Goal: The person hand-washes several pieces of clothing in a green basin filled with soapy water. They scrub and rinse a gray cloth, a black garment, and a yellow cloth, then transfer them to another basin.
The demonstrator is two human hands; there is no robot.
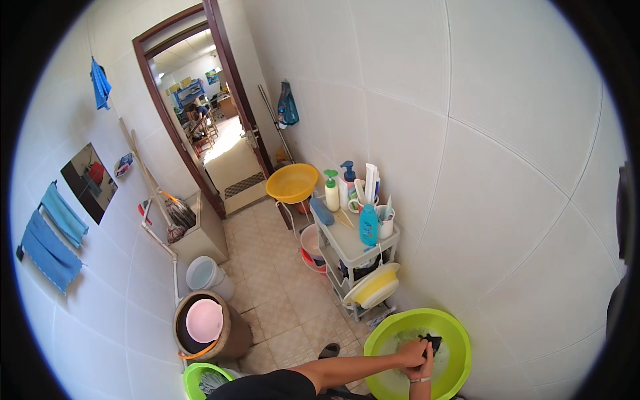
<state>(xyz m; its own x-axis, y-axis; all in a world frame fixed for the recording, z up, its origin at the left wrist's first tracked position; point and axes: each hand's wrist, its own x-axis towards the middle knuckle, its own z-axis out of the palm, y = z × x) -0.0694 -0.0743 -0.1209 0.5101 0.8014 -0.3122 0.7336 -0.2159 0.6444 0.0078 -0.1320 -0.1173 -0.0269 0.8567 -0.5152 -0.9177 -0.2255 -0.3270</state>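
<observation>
Mops [179, 212] stand in the square trough [209, 235]; below it, a white bucket [224, 287] seems to hold water, a brown vat [237, 330] holds a pink basin [204, 321], and a green tub [192, 379] holds grey cloth [213, 382]. Further right, a white cup [386, 229] holds a tube [389, 207]. Over the lime basin [461, 337] of cloudy water [404, 339], the left hand [412, 353] and right hand [427, 364], pressed together, clamp a black cloth [434, 343].

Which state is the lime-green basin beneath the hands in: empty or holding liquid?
Holding liquid: pale, sudsy water shows inside the lime-green basin. How deep, I cannot tell.
</observation>
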